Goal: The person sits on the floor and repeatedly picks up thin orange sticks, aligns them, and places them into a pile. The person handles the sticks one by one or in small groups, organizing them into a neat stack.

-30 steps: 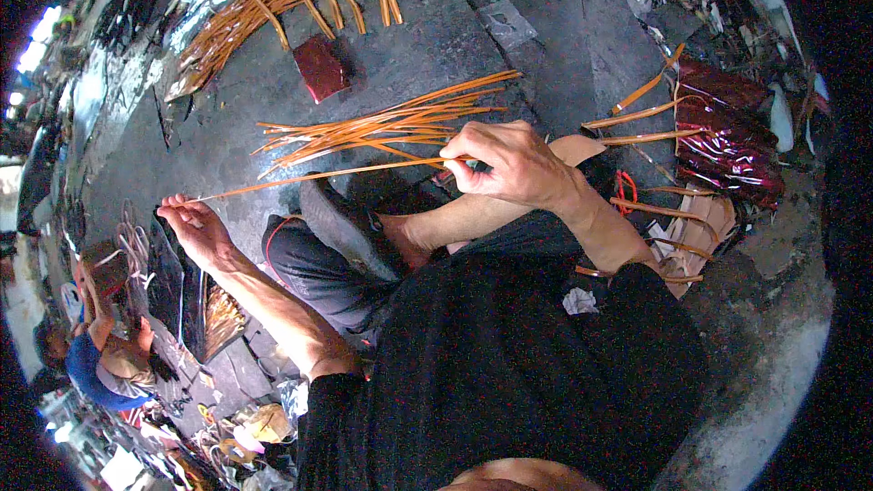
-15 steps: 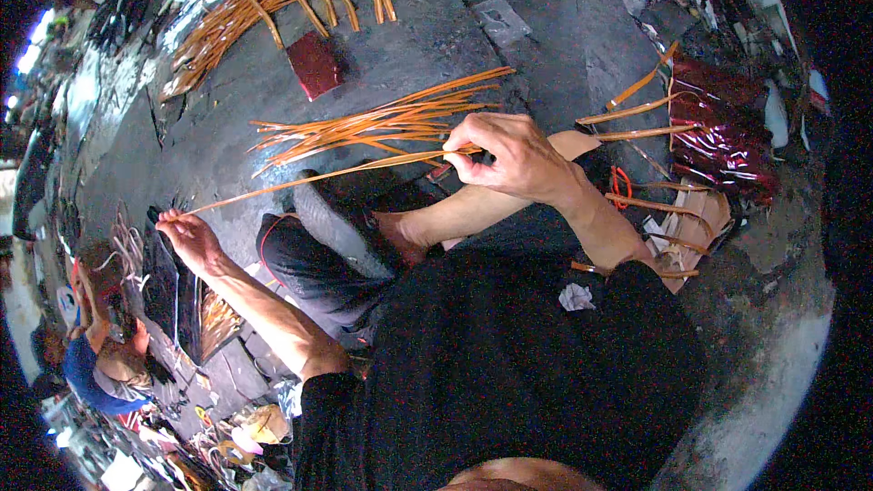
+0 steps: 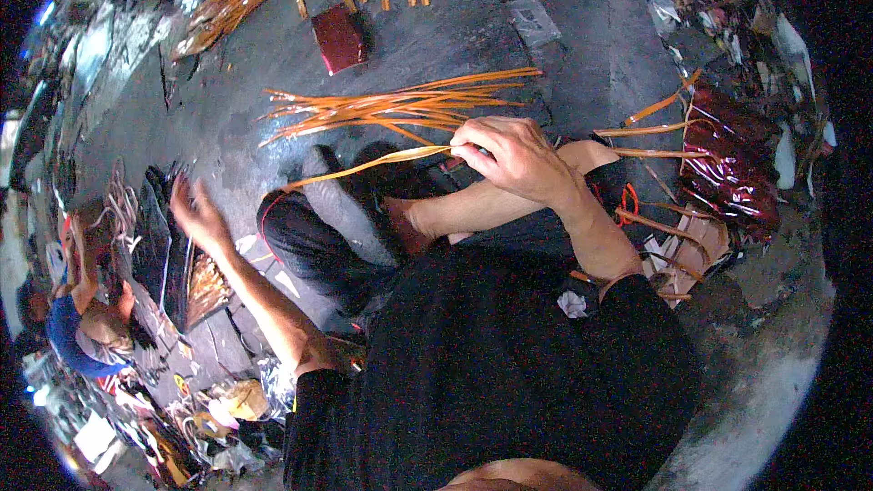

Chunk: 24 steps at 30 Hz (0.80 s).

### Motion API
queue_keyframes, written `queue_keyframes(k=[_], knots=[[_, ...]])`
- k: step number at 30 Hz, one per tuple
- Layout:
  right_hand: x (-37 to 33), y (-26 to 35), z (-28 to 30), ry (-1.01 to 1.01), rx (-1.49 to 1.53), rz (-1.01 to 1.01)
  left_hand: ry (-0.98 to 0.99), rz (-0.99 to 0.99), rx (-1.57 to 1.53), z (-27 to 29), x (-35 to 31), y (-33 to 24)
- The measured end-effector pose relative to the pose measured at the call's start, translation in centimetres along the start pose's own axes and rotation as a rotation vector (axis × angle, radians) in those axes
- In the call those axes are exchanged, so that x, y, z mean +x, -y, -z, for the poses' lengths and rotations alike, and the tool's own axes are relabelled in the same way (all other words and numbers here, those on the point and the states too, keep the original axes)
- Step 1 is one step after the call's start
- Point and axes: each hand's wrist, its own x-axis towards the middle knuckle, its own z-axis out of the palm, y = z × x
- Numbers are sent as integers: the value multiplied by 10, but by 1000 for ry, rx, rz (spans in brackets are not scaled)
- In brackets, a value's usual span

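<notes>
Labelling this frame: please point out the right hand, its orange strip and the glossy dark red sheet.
Right hand [image 3: 514, 156]: head view, back of hand.
Orange strip [image 3: 393, 159]: head view, middle stretch.
Glossy dark red sheet [image 3: 732, 165]: head view, near centre.

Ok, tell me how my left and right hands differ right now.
The right hand is closed on an orange strip; the left hand is open, with no strip visible in it. The left hand looks blurred; the right hand looks sharper. Both are bare.
</notes>
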Motion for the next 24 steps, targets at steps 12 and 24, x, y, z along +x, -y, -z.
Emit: queue_keyframes(k=[12,24], knots=[[-6,-4,2,-145,-194,-23,943,-211,-597,-79,-88,-236],[1,-14,-19,63,45,-64,927,-165,-623,-78,-93,-245]])
